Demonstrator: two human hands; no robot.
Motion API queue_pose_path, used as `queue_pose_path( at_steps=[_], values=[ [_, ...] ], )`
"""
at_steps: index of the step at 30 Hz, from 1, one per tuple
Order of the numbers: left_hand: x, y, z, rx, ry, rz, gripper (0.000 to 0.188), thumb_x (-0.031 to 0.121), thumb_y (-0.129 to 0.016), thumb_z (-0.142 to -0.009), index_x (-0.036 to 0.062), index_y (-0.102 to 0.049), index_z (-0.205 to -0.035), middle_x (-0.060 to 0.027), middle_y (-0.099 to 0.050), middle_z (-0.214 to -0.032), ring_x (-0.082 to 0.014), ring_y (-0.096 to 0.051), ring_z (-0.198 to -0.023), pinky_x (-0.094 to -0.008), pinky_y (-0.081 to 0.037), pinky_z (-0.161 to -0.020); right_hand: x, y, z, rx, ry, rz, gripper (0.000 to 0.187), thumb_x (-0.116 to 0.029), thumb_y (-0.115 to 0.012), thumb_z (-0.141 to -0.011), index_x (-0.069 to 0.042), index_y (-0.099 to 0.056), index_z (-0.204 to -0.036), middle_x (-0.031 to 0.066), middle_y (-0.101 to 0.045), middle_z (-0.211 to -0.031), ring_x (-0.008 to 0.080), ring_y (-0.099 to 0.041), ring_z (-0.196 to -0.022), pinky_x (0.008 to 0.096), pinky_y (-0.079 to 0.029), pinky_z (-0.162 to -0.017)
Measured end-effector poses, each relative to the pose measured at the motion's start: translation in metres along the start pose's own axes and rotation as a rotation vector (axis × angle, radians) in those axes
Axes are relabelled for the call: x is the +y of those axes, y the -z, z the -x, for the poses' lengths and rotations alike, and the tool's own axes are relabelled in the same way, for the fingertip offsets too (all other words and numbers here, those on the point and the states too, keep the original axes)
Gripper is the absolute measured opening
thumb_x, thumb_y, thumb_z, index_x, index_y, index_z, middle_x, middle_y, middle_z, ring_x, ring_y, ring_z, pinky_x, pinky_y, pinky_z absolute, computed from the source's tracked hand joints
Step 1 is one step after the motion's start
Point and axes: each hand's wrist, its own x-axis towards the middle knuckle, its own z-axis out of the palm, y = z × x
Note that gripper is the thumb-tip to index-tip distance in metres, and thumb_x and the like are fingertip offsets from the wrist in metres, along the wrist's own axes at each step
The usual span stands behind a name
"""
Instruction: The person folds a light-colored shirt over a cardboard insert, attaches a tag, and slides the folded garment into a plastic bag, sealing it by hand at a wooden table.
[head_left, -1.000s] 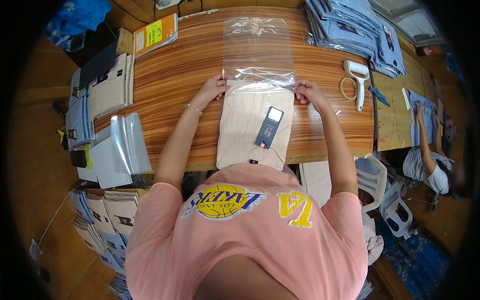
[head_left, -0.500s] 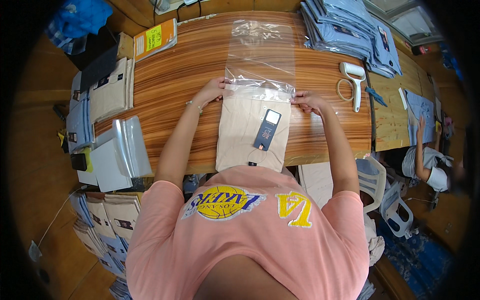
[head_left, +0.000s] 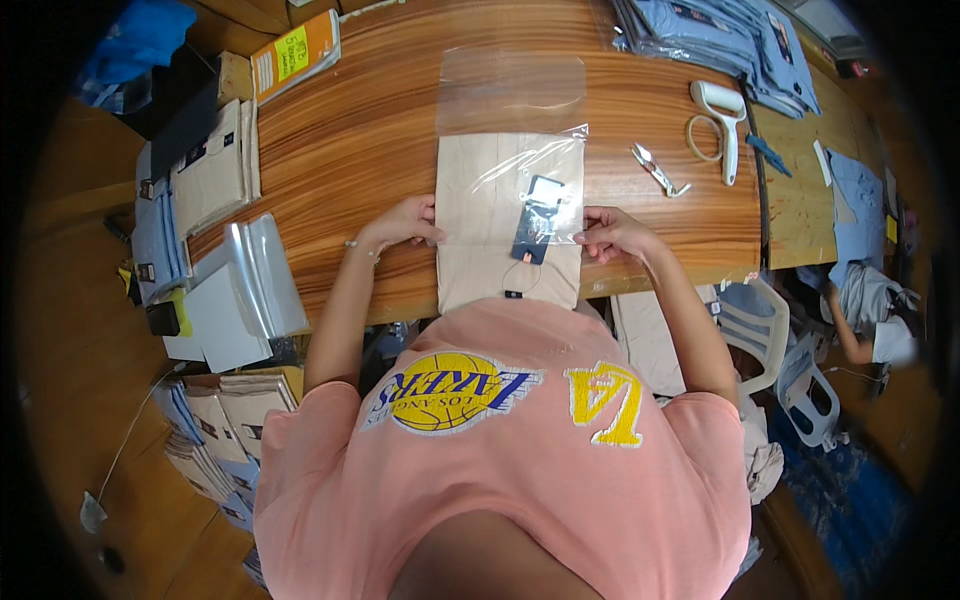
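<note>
A folded beige garment (head_left: 472, 278) lies at the table's near edge, its lower end against my shirt. A dark hang tag (head_left: 538, 222) on a string rests on it. A clear plastic bag (head_left: 511, 92) covers its far and middle parts; the bag's far end lies flat and unfilled. My left hand (head_left: 406, 222) pinches the bag's left edge by its mouth. At the opposite edge, my right hand (head_left: 617, 236) pinches the mouth between thumb and fingers. Right of the bag lie small thread snips (head_left: 658, 170).
A white lint roller (head_left: 727, 130), a tape ring (head_left: 704, 138) and a blue clip (head_left: 768, 153) lie to the right. Bagged blue garments (head_left: 700, 50) are piled at the far right. Folded beige garments (head_left: 215, 180) and clear bags (head_left: 262, 275) are at left. Another person's arm (head_left: 850, 335) shows far right.
Both hands have drawn the bag's mouth toward me, so it covers much more of the garment and the tag. The snips, formerly hidden near my right hand, now show.
</note>
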Motion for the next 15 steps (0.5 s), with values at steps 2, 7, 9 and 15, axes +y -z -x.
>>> queue_pose_path(
  at_steps=[2,7,9,15],
  values=[
    [-0.008,-0.01,0.008,-0.005,0.004,0.014,0.044,0.004,-0.068,-0.073,0.0034,-0.051,-0.114,-0.0006,-0.065,-0.084,-0.0022,-0.053,-0.06,-0.0152,-0.036,-0.046,0.014,-0.008,0.005,-0.003,0.004,0.036,0.027,-0.01,-0.069,-0.076,-0.006,-0.059,-0.101,0.001,-0.058,-0.061,0.006,-0.053,-0.046,0.0172,-0.041,-0.041],
    [-0.052,-0.042,0.033,-0.01,-0.002,0.098,0.039,0.001,-0.065,-0.074,0.0,-0.053,-0.112,-0.0041,-0.065,-0.08,-0.0041,-0.05,-0.055,-0.018,-0.038,-0.046,0.063,-0.042,0.023,0.047,0.057,0.001,0.029,-0.012,-0.071,-0.075,-0.006,-0.06,-0.101,-0.0008,-0.056,-0.056,0.0046,-0.048,-0.042,0.017,-0.037,-0.04],
    [-0.068,-0.057,0.046,0.005,0.045,0.163,0.036,0.002,-0.065,-0.075,-0.0009,-0.055,-0.109,-0.0048,-0.065,-0.081,-0.0043,-0.051,-0.055,-0.0181,-0.039,-0.047,0.074,-0.054,0.035,0.049,0.053,-0.014,0.026,-0.012,-0.07,-0.077,-0.005,-0.061,-0.101,-0.0007,-0.055,-0.056,0.0045,-0.048,-0.043,0.017,-0.037,-0.04],
    [-0.028,-0.057,0.052,0.424,0.027,0.068,0.025,0.014,-0.067,-0.078,-0.0003,-0.062,-0.098,-0.0016,-0.065,-0.078,-0.0034,-0.05,-0.056,-0.0181,-0.038,-0.047,0.074,-0.048,0.026,0.175,0.025,-0.065,0.017,-0.022,-0.068,-0.08,-0.006,-0.063,-0.082,-0.0022,-0.052,-0.052,0.0031,-0.042,-0.04,0.0171,-0.031,-0.039]
  ],
)
